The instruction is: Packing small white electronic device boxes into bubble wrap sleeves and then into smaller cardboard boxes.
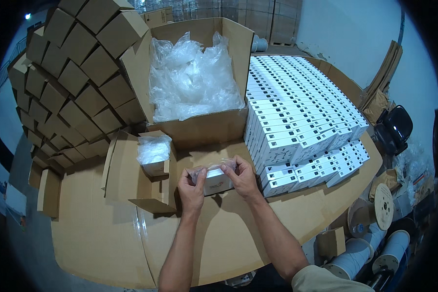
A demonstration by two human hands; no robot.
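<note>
Between my two hands a small white box with a reddish mark on its front stands on the cardboard-covered table. Clear plastic film is bunched along its top. My left hand is closed at the box's left end, thumb pressed to the upper front edge and the film. My right hand grips the film and the upper right corner in the same way. Fingers behind the box are hidden. Left of my left hand, an open brown carton holds a smaller carton with a clear plastic bag on top.
Ahead stands a large open carton full of clear plastic bags. On the right are dense rows of white boxes. Brown cartons are stacked high at the left. Cable spools stand below the table's right edge.
</note>
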